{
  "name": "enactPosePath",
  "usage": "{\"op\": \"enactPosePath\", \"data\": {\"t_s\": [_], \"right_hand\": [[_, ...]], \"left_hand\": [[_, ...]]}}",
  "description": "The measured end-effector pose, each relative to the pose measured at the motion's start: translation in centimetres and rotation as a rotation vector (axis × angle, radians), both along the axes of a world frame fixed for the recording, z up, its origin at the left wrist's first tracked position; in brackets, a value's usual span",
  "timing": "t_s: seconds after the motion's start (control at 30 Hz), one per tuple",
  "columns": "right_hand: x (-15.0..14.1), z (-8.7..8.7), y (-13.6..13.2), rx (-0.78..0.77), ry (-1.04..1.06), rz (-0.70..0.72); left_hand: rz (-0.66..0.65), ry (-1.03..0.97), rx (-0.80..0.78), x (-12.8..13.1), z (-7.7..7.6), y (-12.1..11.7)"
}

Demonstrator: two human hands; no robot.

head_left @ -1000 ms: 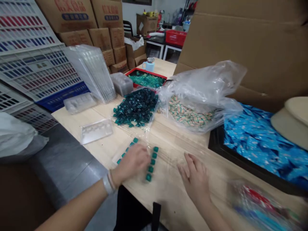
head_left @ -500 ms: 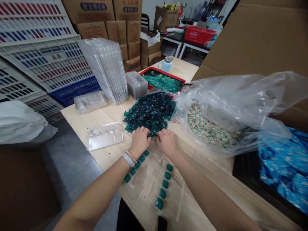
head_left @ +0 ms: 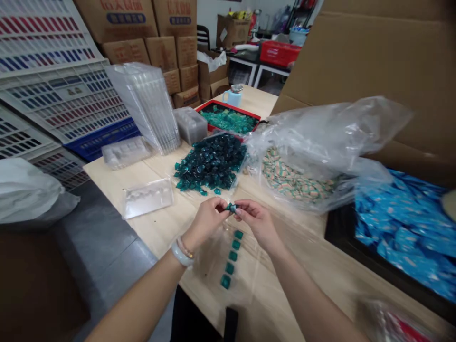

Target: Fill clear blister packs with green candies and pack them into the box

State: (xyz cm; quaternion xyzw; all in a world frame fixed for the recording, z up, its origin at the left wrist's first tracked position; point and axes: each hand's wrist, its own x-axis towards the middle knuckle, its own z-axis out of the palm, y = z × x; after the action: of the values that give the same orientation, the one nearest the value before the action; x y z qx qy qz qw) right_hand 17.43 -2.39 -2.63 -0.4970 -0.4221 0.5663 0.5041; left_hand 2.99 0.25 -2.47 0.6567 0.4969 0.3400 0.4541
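My left hand (head_left: 205, 219) and my right hand (head_left: 259, 224) meet above the table, just in front of a pile of shiny dark-teal wrapped pieces (head_left: 213, 161). Between their fingertips is a small teal wrapped piece (head_left: 230, 207), pinched from both sides; its exact shape is partly hidden. Below the hands, a row of several teal pieces (head_left: 232, 256) lies on clear plastic, running toward me. On my left wrist are a pale bangle and a thinner band.
A clear tray (head_left: 148, 199) lies left, near stacked clear trays (head_left: 151, 111). Behind the pile stand a red-rimmed tray (head_left: 254, 115) and a blue mug (head_left: 234, 96). At right are a plastic bag of patterned packets (head_left: 295, 178) and blue packets (head_left: 406, 232) in a black tray.
Both hands have drawn back from the pile's front edge, now with a teal piece between the fingertips. A second row on the left no longer shows; my left arm crosses that area. The view has shifted.
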Motion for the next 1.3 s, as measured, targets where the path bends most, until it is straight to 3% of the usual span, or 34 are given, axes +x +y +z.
{"op": "enactPosePath", "data": {"t_s": [0.17, 0.27, 0.4, 0.53, 0.63, 0.7, 0.8, 0.9, 1.07, 1.3], "right_hand": [[3.0, 0.8, -5.8, -0.005, -0.048, -0.277], [4.8, 1.3, -8.8, 0.01, -0.154, -0.389], [7.8, 1.5, -12.3, 0.001, -0.152, -0.466], [10.7, 1.2, -15.3, -0.058, 0.018, -0.582], [10.6, 0.8, -16.1, -0.13, 0.197, -0.463], [9.5, 0.4, -15.8, -0.15, 0.265, -0.369], [7.8, -0.6, -15.0, -0.14, 0.201, -0.37], [7.3, -1.7, -14.8, -0.087, -0.029, -0.397], [7.2, -2.0, -15.6, 0.094, -0.35, -0.281], [6.7, -1.9, -16.3, 0.1, -0.354, -0.065]], "left_hand": [[-0.133, 0.059, 0.287, 4.5, 0.6, -4.3], [-0.264, 0.06, 0.322, 7.0, 0.8, -6.5], [-0.328, -0.007, 0.113, 9.2, 0.5, -8.6], [-0.224, -0.286, -0.284, 9.7, -0.1, -9.4], [-0.133, -0.558, -0.64, 9.8, -0.2, -10.2], [-0.155, -0.663, -0.785, 10.0, -0.1, -10.8], [-0.207, -0.692, -0.829, 10.0, 0.0, -11.7], [-0.184, -0.661, -0.828, 9.7, -0.1, -11.9], [-0.155, -0.651, -0.959, 9.1, -0.5, -11.9], [-0.122, -0.731, -1.097, 8.4, -1.7, -12.5]]}}
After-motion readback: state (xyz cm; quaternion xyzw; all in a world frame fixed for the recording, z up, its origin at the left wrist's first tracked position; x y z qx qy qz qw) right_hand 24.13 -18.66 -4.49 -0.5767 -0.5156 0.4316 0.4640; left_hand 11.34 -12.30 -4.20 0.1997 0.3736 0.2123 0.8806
